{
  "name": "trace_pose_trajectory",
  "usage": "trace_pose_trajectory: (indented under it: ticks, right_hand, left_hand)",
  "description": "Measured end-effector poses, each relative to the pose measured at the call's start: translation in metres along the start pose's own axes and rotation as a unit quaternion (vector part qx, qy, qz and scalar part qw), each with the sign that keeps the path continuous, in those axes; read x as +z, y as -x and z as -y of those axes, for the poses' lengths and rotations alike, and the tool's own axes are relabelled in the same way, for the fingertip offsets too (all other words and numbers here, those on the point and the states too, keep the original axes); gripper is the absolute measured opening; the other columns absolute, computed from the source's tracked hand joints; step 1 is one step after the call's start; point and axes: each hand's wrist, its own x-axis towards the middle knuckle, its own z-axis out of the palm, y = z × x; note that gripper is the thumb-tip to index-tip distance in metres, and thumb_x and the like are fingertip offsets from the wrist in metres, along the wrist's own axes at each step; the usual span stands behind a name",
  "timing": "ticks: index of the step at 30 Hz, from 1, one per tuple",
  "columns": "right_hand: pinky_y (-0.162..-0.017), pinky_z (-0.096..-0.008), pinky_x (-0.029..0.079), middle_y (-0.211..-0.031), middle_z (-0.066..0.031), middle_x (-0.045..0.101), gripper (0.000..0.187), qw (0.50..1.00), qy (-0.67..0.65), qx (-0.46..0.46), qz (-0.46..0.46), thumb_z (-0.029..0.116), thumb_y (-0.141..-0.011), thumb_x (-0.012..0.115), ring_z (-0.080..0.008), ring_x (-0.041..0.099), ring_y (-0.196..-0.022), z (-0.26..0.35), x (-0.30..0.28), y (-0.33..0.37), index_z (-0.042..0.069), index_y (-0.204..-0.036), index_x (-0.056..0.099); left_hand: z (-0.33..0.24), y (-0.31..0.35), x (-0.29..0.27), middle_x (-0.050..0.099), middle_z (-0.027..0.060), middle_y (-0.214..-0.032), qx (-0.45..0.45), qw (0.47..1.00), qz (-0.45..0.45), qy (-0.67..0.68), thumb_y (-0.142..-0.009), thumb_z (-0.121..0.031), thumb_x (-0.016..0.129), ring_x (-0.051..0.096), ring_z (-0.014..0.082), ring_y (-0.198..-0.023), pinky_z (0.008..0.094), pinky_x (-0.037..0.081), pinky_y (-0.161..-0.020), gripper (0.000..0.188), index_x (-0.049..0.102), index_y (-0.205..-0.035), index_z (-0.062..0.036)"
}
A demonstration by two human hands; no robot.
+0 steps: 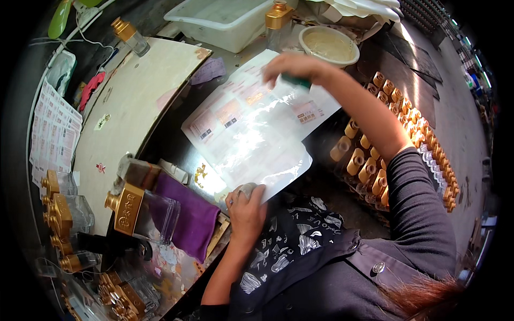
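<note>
A large glossy sheet (214,120) with printed labels lies on the dark work surface, bright light glaring off its middle. My left hand (246,214) is closed at the sheet's near edge; something greyish shows at its fingertips, too small to name. Over the sheet's far part is my right hand (294,68), slightly blurred and curled. A dark green object (296,81) shows beneath its palm, its kind mostly hidden. Left of my left hand, a clear glass bottle with a gold shoulder (128,208) lies on a folded purple cloth (201,230).
A white bowl of pale liquid (329,45) and a translucent tub (214,24) stand at the back, near an upright gold-topped bottle (278,24). Many gold-necked bottles (369,168) crowd the right side. More bottles (59,219) and printed sheets (53,134) are at the left.
</note>
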Motion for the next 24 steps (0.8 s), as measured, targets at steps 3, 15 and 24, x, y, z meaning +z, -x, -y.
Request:
trace_pose_trajectory:
  ticks: [3, 15, 24]
  right_hand:
    - [-0.084, -0.0368, 0.049, -0.094, -0.0104, 0.071, 0.029, 0.965, 0.226, -0.128, -0.029, 0.029, -0.088, 0.055, -0.0272, 0.066, -0.09, -0.012, 0.079, -0.006, 0.008, -0.097, 0.072]
    - [-0.077, -0.0426, 0.052, -0.14, -0.0054, 0.047, 0.04, 0.892, 0.446, -0.061, 0.052, 0.035, -0.096, 0.042, -0.0307, 0.064, -0.091, -0.031, 0.115, 0.106, 0.01, -0.126, 0.053]
    - [-0.068, -0.0414, 0.053, -0.139, -0.006, 0.048, 0.063, 0.898, 0.431, -0.04, -0.071, 0.009, -0.075, 0.058, -0.0348, 0.064, -0.076, -0.024, 0.124, 0.175, 0.018, -0.136, 0.046]
  left_hand:
    - [-0.001, 0.005, 0.001, 0.059, 0.0087, -0.109, 0.004, 1.0, -0.018, 0.011, -0.068, -0.004, 0.071, 0.054, 0.0302, -0.105, 0.0429, 0.035, -0.094, 0.044, 0.062, -0.111, -0.0114]
    - [0.004, 0.012, 0.012, 0.059, 0.0091, -0.109, 0.036, 0.998, -0.052, -0.003, -0.069, -0.001, 0.068, 0.053, 0.0311, -0.106, 0.0427, 0.037, -0.094, 0.042, 0.063, -0.11, -0.0096]
    - [0.002, 0.01, 0.013, 0.059, 0.0112, -0.107, 0.048, 0.997, -0.063, 0.008, -0.071, -0.001, 0.066, 0.054, 0.0343, -0.102, 0.0443, 0.037, -0.095, 0.039, 0.063, -0.109, -0.0086]
